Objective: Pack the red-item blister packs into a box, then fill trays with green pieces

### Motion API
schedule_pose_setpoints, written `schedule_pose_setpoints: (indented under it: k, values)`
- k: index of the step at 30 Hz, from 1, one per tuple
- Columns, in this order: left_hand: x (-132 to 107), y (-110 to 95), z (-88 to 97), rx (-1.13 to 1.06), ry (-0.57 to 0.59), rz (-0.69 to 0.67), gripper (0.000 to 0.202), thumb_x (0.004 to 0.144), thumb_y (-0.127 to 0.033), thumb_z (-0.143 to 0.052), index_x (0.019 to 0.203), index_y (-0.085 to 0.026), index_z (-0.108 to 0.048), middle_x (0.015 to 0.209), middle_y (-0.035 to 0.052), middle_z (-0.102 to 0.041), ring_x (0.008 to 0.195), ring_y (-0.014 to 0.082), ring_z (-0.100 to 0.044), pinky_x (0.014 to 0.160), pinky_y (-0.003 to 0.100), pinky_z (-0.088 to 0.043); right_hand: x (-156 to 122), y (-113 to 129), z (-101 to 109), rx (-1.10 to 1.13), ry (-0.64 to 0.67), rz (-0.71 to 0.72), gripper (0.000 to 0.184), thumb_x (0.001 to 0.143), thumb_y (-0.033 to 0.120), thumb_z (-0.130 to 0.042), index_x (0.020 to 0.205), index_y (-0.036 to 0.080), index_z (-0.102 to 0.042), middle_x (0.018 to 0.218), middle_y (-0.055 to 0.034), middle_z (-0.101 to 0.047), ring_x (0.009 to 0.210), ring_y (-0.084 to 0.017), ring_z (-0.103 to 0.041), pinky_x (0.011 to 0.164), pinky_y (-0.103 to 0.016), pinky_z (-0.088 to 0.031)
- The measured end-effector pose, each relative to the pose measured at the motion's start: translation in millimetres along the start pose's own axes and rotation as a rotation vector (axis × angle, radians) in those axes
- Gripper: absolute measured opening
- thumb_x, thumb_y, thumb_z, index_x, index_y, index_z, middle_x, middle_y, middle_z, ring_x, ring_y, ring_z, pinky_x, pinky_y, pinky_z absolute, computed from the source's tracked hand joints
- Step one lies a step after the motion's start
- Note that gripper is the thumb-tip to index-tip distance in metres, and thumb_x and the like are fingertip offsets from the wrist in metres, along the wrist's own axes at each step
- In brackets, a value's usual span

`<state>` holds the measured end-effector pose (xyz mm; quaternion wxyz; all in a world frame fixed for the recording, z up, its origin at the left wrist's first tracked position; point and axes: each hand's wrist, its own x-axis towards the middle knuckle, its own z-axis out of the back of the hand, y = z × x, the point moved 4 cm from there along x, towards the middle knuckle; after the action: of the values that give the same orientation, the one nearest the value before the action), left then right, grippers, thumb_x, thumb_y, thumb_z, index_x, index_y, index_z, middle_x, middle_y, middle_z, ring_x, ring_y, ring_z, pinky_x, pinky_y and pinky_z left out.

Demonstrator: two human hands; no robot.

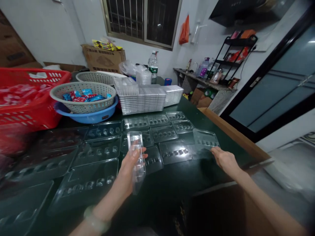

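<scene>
Left hand (131,162) was wrapped round a bundle of clear trays (140,168), in front of the big tray stack (142,101). Right hand (225,160) was pinched onto a loose tray (206,137), off to that stack's front right. More trays (175,152) were spread across the tabletop (172,177) before it.

The left hand (128,166) partly hides clear trays (134,137).
</scene>
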<state>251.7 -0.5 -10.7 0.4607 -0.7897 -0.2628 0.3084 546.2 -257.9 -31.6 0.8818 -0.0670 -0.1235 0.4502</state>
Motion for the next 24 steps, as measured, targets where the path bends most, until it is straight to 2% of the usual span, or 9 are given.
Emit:
schedule_pose_setpoints:
  k: [2,5,9,12,14,16,19,21,24]
  values:
    - [-1,3,-3.3,0.019,0.043,-0.005,0.069,0.075,-0.059,-0.056,0.134,-0.028,-0.039,0.120,0.0081,-0.056,0.105,0.0254,-0.054,0.080,0.034,-0.046,3,-1,-15,-0.134,0.099,0.054,0.028,0.083,0.005,-0.035,0.091,0.018,-0.058,0.092,-0.0068,-0.063,0.061,-0.013,-0.060,0.050,-0.024,-0.032]
    - [-3,5,-4.5,0.040,0.068,-0.006,0.068,0.077,-0.059,-0.053,0.135,-0.028,-0.037,0.122,0.0079,-0.054,0.107,0.0253,-0.053,0.082,0.034,-0.045,19,10,-19,-0.170,0.153,0.103,0.031,0.080,0.000,-0.037,0.093,0.018,-0.058,0.096,-0.0076,-0.062,0.074,-0.015,-0.062,0.055,-0.023,-0.034]
    - [-6,2,-2.1,0.037,0.087,-0.017,0.064,0.079,-0.057,-0.050,0.135,-0.029,-0.037,0.122,0.0073,-0.054,0.107,0.0247,-0.052,0.083,0.034,-0.044,44,19,-15,-0.135,0.146,0.094,0.029,0.082,0.002,-0.039,0.097,0.017,-0.059,0.099,-0.0086,-0.062,0.075,-0.016,-0.062,0.058,-0.023,-0.037]
    - [-7,1,-2.9,0.006,0.080,-0.002,0.064,0.080,-0.058,-0.050,0.135,-0.028,-0.037,0.121,0.0079,-0.054,0.106,0.0242,-0.053,0.079,0.032,-0.046,49,31,2,-0.095,0.084,0.019,0.032,0.086,0.011,-0.040,0.116,0.015,-0.052,0.105,-0.0128,-0.060,0.075,-0.017,-0.063,0.057,-0.025,-0.039]
    - [-8,5,-7.7,-0.016,0.070,0.035,0.067,0.078,-0.060,-0.051,0.135,-0.026,-0.038,0.119,0.0088,-0.055,0.103,0.0235,-0.054,0.074,0.030,-0.047,44,55,29,0.149,-0.039,-0.085,0.034,0.089,0.021,-0.043,0.121,0.014,-0.048,0.104,-0.0128,-0.061,0.074,-0.017,-0.062,0.059,-0.026,-0.042]
    - [-10,12,-16.6,-0.040,0.077,0.075,0.067,0.077,-0.060,-0.052,0.133,-0.026,-0.041,0.115,0.0086,-0.057,0.096,0.0211,-0.057,0.069,0.027,-0.048,33,96,59,0.682,-0.100,-0.159,0.026,0.086,0.032,-0.052,0.105,0.015,-0.057,0.084,-0.0065,-0.064,0.063,-0.014,-0.060,0.056,-0.025,-0.044]
    - [-16,21,-32.9,-0.116,0.145,0.097,0.062,0.077,-0.061,-0.053,0.128,-0.026,-0.047,0.110,0.0079,-0.059,0.083,0.0179,-0.060,0.060,0.024,-0.048,15,183,95,1.391,0.255,0.010,0.026,0.080,0.043,-0.059,0.085,0.017,-0.062,0.063,0.0012,-0.059,0.044,-0.009,-0.051,0.044,-0.021,-0.040]
    - [-21,24,-40.2,-0.169,0.203,0.115,0.065,0.075,-0.063,-0.053,0.129,-0.027,-0.046,0.109,0.0086,-0.059,0.076,0.0187,-0.061,0.052,0.024,-0.048,6,223,113,1.595,0.389,0.053,0.025,0.074,0.040,-0.066,0.078,0.016,-0.063,0.062,0.0019,-0.059,0.042,-0.006,-0.047,0.041,-0.019,-0.037]
    - [-27,24,-40.2,-0.207,0.232,0.144,0.074,0.073,-0.067,-0.052,0.133,-0.025,-0.040,0.109,0.0102,-0.058,0.068,0.0194,-0.062,0.045,0.026,-0.048,2,246,119,1.679,0.457,0.038,0.021,0.071,0.035,-0.069,0.074,0.014,-0.065,0.062,0.0018,-0.059,0.042,-0.005,-0.044,0.039,-0.018,-0.034]
